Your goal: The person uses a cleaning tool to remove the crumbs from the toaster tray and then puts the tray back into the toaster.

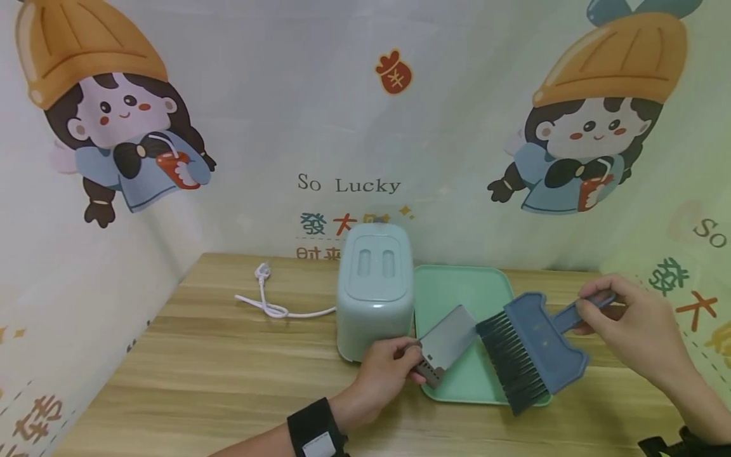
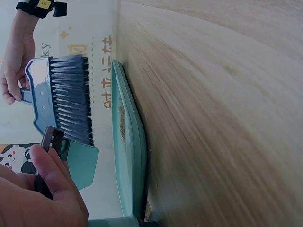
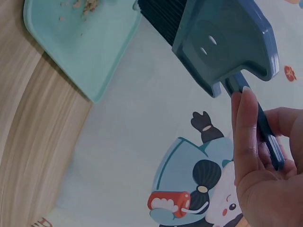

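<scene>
My left hand (image 1: 384,368) grips the dark slotted end of a flat, shiny metal crumb tray (image 1: 454,333), tilted above a green tray (image 1: 457,285). In my right hand (image 1: 636,327) is the slim handle of a blue brush (image 1: 539,343), pinched between thumb and fingers. Its wide row of dark bristles (image 1: 511,362) points toward the crumb tray, and one corner overlaps the metal's far end in the head view. Brown crumbs (image 3: 90,5) lie in the green tray, seen in both wrist views.
A pale green toaster (image 1: 374,324) stands just left of the green tray, its top covered. From it a white cord (image 1: 302,315) runs left to a plug (image 1: 262,271) on the wooden table (image 1: 200,374). A printed cloth (image 1: 257,127) hangs behind.
</scene>
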A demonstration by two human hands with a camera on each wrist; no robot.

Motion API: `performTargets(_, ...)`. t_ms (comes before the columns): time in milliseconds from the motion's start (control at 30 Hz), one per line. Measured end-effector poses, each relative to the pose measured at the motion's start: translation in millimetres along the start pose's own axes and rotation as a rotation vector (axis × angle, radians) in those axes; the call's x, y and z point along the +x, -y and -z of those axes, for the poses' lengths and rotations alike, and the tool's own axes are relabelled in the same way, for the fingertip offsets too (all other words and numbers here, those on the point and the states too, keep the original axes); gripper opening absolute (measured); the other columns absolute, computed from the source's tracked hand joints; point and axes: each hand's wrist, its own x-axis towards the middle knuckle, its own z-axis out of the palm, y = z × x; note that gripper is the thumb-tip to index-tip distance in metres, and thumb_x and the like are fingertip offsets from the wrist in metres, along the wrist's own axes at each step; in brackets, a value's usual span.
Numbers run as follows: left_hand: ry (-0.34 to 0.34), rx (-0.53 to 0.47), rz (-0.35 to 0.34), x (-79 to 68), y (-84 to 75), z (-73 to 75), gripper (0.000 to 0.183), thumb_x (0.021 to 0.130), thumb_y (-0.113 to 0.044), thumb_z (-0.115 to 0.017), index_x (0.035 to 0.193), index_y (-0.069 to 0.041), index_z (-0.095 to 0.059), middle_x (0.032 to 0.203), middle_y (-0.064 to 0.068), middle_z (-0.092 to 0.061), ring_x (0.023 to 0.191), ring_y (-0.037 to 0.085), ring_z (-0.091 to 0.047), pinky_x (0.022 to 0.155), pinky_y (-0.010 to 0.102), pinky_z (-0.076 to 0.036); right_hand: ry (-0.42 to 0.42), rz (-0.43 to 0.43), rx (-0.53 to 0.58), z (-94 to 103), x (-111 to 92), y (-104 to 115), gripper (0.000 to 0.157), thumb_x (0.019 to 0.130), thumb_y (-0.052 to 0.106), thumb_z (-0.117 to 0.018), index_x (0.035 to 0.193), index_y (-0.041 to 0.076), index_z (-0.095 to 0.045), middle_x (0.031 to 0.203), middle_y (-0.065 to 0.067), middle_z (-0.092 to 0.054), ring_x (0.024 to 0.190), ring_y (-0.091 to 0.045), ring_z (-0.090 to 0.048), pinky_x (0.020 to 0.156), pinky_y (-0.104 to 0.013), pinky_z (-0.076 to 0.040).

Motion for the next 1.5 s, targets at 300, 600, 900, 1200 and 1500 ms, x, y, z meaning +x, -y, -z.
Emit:
performTargets(300,0.023,0.008,-0.007,0.3,0.1,0.1,0.022,0.095,-0.015,-0.055,0.111,-0.007,-0.067,0.093,0.002,-0.068,0.071,0.015,-0.064,0.072,0.025,-0.054,0.010,0.020,-0.074,6.6,-0.7,7.0,0.016,0.089,-0.001,-0.062,0.100,0.008,-0.056,0.080,-0.008,-0.056,0.054,-0.007,-0.061,0.045,-0.023,-0.051)
performTargets(600,0.012,-0.006,-0.010,-1.3,0.1,-0.5,0.022,0.094,-0.013,-0.055,0.111,-0.006,-0.067,0.093,0.003,-0.068,0.070,0.015,-0.064,0.071,0.025,-0.054,0.045,0.079,-0.059,2.3,2.0,6.6,0.018,0.086,-0.001,-0.065,0.098,0.011,-0.058,0.077,-0.005,-0.058,0.052,-0.005,-0.061,0.044,-0.022,-0.050)
performTargets(900,0.026,-0.007,0.004,-2.1,-0.4,0.4,0.022,0.095,-0.014,-0.054,0.111,-0.007,-0.067,0.093,0.002,-0.067,0.070,0.014,-0.064,0.072,0.025,-0.054,0.020,0.051,-0.033,5.2,-0.5,6.9,0.018,0.088,-0.002,-0.064,0.101,0.008,-0.057,0.080,-0.008,-0.058,0.054,-0.006,-0.061,0.047,-0.022,-0.052)
performTargets(1200,0.020,-0.014,0.000,-1.8,1.3,0.9,0.024,0.094,-0.014,-0.055,0.113,-0.006,-0.066,0.095,0.002,-0.067,0.070,0.015,-0.064,0.072,0.025,-0.054,0.012,0.004,-0.031,1.2,0.0,-11.2,0.012,0.090,0.001,-0.061,0.100,0.005,-0.056,0.080,-0.009,-0.056,0.055,-0.007,-0.063,0.045,-0.022,-0.051)
performTargets(1500,0.017,-0.006,0.006,-1.1,2.4,1.8,0.026,0.095,-0.015,-0.055,0.116,-0.006,-0.065,0.095,0.002,-0.067,0.070,0.015,-0.064,0.073,0.026,-0.054,-0.203,-0.295,0.189,17.6,12.5,-33.7,0.017,0.098,0.014,-0.052,0.115,0.011,-0.053,0.089,-0.004,-0.051,0.064,-0.004,-0.065,0.060,-0.016,-0.053)
